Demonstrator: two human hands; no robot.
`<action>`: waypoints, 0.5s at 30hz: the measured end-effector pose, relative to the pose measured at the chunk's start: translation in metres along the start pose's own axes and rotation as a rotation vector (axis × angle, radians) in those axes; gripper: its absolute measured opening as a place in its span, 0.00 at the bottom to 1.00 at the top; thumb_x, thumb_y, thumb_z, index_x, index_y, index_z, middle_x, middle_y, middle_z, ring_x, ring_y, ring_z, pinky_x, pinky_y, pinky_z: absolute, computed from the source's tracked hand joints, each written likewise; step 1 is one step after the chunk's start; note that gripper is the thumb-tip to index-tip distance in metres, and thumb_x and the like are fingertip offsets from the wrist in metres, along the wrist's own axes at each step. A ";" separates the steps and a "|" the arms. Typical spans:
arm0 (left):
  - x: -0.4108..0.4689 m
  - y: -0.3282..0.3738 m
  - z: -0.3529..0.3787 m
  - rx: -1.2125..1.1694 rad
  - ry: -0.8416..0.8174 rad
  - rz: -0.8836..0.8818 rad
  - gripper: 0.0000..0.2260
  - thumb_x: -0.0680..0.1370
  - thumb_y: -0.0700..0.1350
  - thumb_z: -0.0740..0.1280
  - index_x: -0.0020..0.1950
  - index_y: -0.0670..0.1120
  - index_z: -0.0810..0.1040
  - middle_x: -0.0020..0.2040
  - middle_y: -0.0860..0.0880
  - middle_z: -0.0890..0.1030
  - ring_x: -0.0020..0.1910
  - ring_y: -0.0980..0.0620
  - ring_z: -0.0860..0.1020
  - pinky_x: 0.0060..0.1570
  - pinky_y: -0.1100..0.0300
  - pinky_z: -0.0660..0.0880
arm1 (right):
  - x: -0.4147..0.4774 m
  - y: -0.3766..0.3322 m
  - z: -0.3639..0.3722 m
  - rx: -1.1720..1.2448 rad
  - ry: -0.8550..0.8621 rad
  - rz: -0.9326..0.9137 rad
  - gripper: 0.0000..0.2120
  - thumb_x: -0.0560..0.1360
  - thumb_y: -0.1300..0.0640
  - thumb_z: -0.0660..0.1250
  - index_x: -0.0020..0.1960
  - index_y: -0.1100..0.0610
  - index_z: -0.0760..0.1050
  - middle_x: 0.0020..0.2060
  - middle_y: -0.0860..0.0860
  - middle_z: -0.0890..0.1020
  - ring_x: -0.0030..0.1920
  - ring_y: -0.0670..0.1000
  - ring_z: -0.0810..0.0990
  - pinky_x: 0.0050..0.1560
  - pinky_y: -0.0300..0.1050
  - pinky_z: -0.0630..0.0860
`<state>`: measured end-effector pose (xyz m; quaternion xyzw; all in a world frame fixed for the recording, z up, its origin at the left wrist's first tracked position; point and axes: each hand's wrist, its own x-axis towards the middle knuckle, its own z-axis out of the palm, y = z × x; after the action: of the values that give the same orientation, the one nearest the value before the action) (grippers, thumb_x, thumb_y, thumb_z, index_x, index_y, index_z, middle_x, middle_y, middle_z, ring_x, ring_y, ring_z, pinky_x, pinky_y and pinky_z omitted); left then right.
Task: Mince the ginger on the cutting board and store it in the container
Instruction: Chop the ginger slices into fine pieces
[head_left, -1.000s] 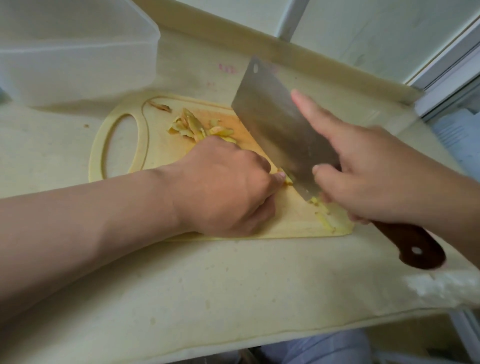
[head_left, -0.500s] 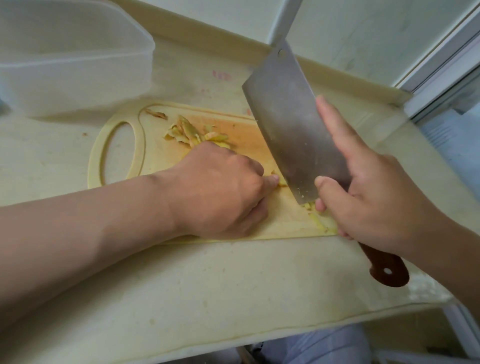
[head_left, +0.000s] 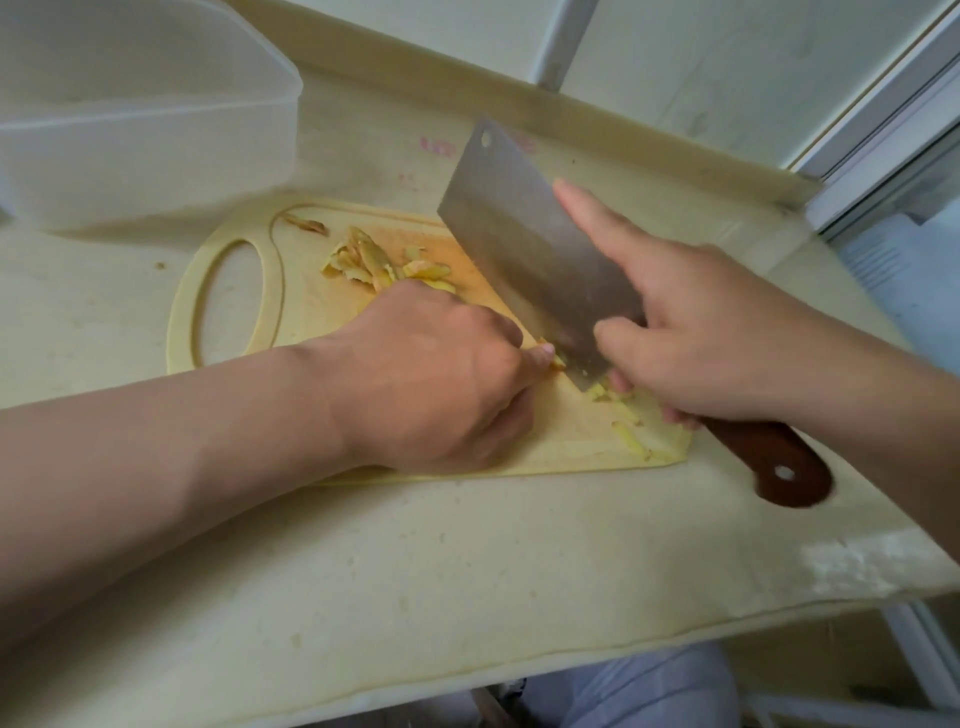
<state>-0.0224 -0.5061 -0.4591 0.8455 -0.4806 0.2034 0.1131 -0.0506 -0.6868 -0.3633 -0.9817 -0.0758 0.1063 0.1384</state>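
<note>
A pale yellow cutting board (head_left: 228, 312) with an oval handle hole lies on the table. My left hand (head_left: 436, 374) is curled over a piece of ginger (head_left: 556, 359), whose yellow tip shows at my fingertips. Against it stands the steel cleaver (head_left: 524, 244), edge down on the board, held by my right hand (head_left: 696, 322) at the brown wooden handle (head_left: 769, 462), index finger stretched along the blade. Ginger strips (head_left: 374, 260) are piled behind my left hand. Cut bits (head_left: 623, 431) lie near the board's right corner. A clear plastic container (head_left: 140, 109) sits at the back left.
The cream table top (head_left: 467, 597) ends at a front edge close to my lap. A raised ledge (head_left: 649, 140) and wall run along the back. A window frame (head_left: 893, 130) stands at the right. A ginger scrap (head_left: 306, 224) lies near the board's handle.
The cleaver, lifted half a second ago, has come down onto the ginger beside my left fingertips. My left hand stays in place.
</note>
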 end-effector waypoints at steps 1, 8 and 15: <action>0.000 0.000 0.000 0.002 -0.003 0.005 0.24 0.80 0.53 0.49 0.55 0.46 0.83 0.33 0.49 0.77 0.29 0.39 0.77 0.26 0.60 0.63 | 0.005 -0.002 -0.001 0.009 -0.001 0.002 0.46 0.78 0.64 0.60 0.81 0.29 0.42 0.31 0.53 0.84 0.22 0.52 0.81 0.27 0.51 0.83; -0.002 0.000 -0.002 0.010 -0.014 0.014 0.22 0.79 0.53 0.51 0.55 0.46 0.83 0.32 0.50 0.76 0.28 0.40 0.77 0.26 0.61 0.61 | -0.006 0.003 0.015 0.103 0.182 -0.018 0.46 0.78 0.63 0.61 0.80 0.28 0.42 0.31 0.56 0.84 0.25 0.53 0.81 0.33 0.54 0.83; -0.002 -0.001 0.000 -0.002 0.005 0.012 0.24 0.79 0.52 0.49 0.54 0.44 0.84 0.33 0.50 0.76 0.28 0.39 0.76 0.25 0.60 0.64 | -0.033 0.012 0.023 0.099 0.244 -0.014 0.46 0.81 0.61 0.62 0.76 0.21 0.40 0.33 0.61 0.83 0.27 0.59 0.79 0.33 0.57 0.80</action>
<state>-0.0226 -0.5040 -0.4597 0.8419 -0.4857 0.2058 0.1136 -0.0864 -0.6987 -0.3820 -0.9788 -0.0597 -0.0110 0.1957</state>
